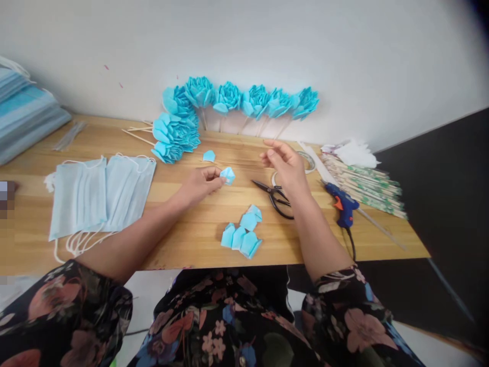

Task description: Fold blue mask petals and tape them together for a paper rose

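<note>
My left hand pinches a small blue petal between thumb and fingers, just above the table. Raised over the right side of the table, my right hand holds nothing that I can see; its fingers are loosely curled and apart. Below it lie black-handled scissors, partly hidden by the wrist. A single cut blue piece rests beyond my left hand. Nearer to me is a cluster of several folded blue petals.
Blue flowers on sticks lean along the wall, others lie at the left. Face masks lie left, with a mask stack behind. A blue glue gun, wrapped chopsticks and a tape roll are at the right.
</note>
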Demonstrator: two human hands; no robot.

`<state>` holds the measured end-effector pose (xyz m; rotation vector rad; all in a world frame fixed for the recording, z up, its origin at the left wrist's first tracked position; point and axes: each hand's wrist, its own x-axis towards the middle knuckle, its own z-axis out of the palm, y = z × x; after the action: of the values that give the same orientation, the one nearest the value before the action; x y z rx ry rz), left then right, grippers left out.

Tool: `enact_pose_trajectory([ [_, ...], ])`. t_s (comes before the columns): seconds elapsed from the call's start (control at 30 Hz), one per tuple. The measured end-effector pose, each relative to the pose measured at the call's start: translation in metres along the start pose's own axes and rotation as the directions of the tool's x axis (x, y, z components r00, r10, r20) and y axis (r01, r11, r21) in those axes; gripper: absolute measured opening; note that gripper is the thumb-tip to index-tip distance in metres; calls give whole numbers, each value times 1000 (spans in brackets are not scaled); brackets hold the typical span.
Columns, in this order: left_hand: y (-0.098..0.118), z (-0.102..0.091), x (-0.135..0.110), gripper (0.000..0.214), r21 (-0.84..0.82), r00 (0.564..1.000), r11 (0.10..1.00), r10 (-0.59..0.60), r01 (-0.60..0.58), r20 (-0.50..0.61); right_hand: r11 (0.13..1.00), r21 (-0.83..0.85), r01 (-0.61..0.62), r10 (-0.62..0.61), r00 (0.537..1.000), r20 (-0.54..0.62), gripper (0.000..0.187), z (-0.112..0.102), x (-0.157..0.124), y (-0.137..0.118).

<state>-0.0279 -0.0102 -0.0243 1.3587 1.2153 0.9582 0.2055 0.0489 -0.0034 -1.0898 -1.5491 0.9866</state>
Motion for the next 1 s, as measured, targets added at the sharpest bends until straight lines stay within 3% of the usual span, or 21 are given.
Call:
enact_pose_trajectory([
  [0.13, -1, 1, 0, 30, -64, 1000, 998, 4, -5, -26, 970, -243, 10, 14, 995, 97, 28, -26, -6, 7],
  [0.3, 1, 3, -1, 30, -76, 1000, 997, -14, 13, -18, 776, -618, 123, -5, 982, 188, 17, -27, -32, 16],
  [0.5, 2, 2, -1, 29, -93, 999, 995, -22, 20, -26, 584, -746, 320, -99, 940, 325, 11, -13, -39, 17],
  [0.63, 2, 2, -1, 33, -119, 1000, 993, -22, 22, -1, 488, -790, 372, -167, 928, 333, 15, -10, -39, 22],
  [0.8, 2, 3, -2, 34, -128, 999, 991, -41, 44, 21, 542, -787, 296, -154, 955, 253, 14, -9, -37, 30],
  [1.0, 3, 4, -3, 32, -112, 998, 992, -56, 59, 33, 765, -639, 83, -26, 995, 98, 16, -12, -35, 32],
])
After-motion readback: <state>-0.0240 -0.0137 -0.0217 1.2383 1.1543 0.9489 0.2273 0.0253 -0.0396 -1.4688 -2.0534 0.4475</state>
